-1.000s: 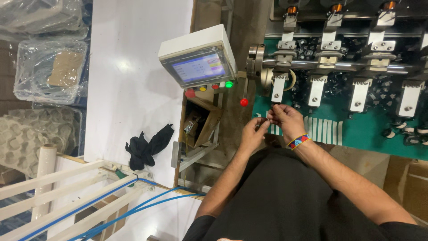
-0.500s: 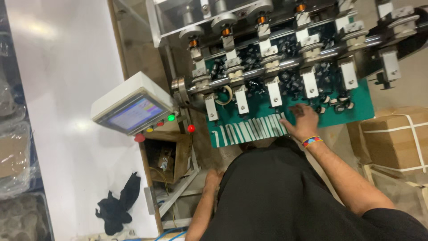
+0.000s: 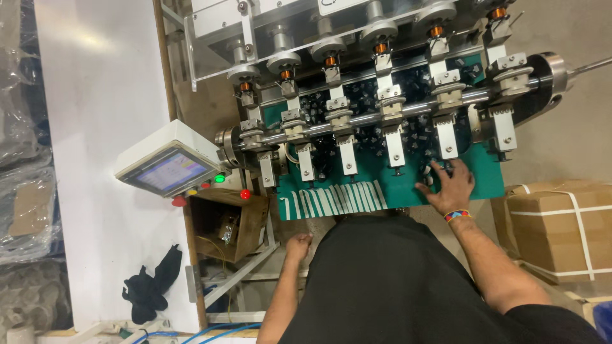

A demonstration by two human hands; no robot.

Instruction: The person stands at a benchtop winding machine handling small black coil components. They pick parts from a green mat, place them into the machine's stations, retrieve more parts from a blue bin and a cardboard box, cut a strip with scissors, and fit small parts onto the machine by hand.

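Resting spread and flat, fingers apart, right hand (image 3: 448, 188) on the green flat work tray (image 3: 484, 181), fingertips among small black loose parts (image 3: 428, 173) there, holding nothing. Hanging low beside the body, left hand (image 3: 298, 244) loosely curled, empty. Ranged above: shiny metal winding heads with copper coils (image 3: 381, 48). Angled at left, grey boxy touchscreen panel (image 3: 167, 167); below it an open brown cardboard box (image 3: 242, 220). Strapped brown carton (image 3: 561, 229) at right.
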